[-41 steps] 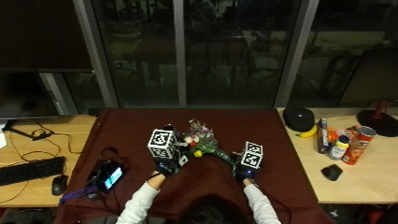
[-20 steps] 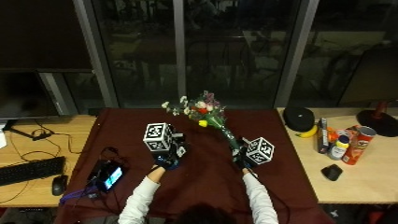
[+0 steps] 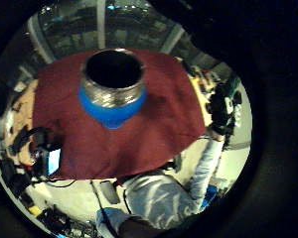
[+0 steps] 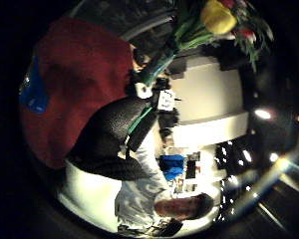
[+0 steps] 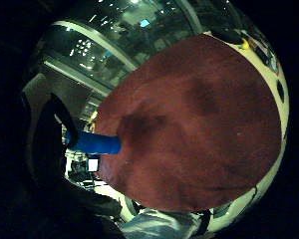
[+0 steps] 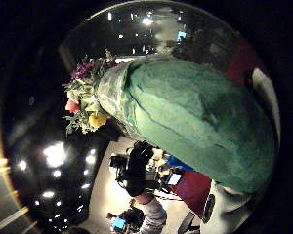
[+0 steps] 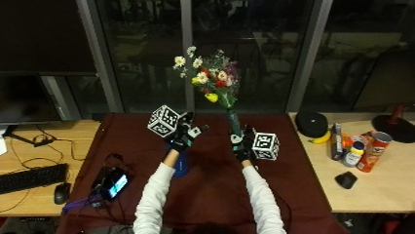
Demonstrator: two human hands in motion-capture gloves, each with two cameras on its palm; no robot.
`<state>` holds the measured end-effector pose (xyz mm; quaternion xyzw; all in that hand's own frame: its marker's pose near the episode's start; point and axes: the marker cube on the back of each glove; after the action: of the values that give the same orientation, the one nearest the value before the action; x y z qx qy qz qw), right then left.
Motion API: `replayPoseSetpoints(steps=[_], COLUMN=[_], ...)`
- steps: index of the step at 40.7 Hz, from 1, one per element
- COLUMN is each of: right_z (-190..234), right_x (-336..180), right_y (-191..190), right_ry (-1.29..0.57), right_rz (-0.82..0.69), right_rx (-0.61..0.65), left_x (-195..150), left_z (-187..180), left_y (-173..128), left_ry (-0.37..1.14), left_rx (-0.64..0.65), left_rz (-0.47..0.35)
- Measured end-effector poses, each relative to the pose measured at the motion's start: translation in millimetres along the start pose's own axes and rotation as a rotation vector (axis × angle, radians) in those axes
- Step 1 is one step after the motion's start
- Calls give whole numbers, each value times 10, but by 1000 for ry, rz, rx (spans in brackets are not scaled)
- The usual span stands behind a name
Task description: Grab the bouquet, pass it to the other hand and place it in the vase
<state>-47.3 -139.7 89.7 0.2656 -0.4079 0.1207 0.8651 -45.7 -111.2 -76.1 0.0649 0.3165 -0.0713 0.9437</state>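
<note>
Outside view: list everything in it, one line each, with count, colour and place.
bouquet: one, mixed flowers on green wrapped stems, held upright above the table.
vase: one, blue, on the cloth, partly hidden by the left forearm.
cloth: one, dark red, over the table's middle.
phone: one, lit screen, cloth's left edge.
keyboard: one, black, left table.
mouse: one, black, beside the keyboard.
banana: one, yellow, right table.
bottles and cans: several, right table.
left hand: black glove, fingers spread, holding nothing.
right hand: black glove, gripping the bouquet's stems.
</note>
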Motion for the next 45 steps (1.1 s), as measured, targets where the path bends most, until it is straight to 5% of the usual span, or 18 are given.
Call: replayPoseSetpoints(steps=[15, 21, 32, 35, 38, 45], right_z=[286, 459, 743, 777, 808, 874], right_x=[-755, -882, -873, -874, -862, -794], right_y=[185, 290, 426, 440, 518, 543], right_ry=[-209, -316, -485, -482, -516, -511], right_rz=[-100, -114, -172, -263, -167, -273], right_rx=[-14, -59, -89, -61, -101, -181], left_x=[735, 918, 1186, 1241, 1222, 1155], left_z=[-130, 4, 247, 283, 293, 288], left_y=[-229, -236, -257, -257, -300, -357], left_ry=[496, 553, 528, 566, 575, 442], left_rx=[64, 44, 189, 261, 368, 591], left_rz=[50, 81, 103, 96, 90, 100])
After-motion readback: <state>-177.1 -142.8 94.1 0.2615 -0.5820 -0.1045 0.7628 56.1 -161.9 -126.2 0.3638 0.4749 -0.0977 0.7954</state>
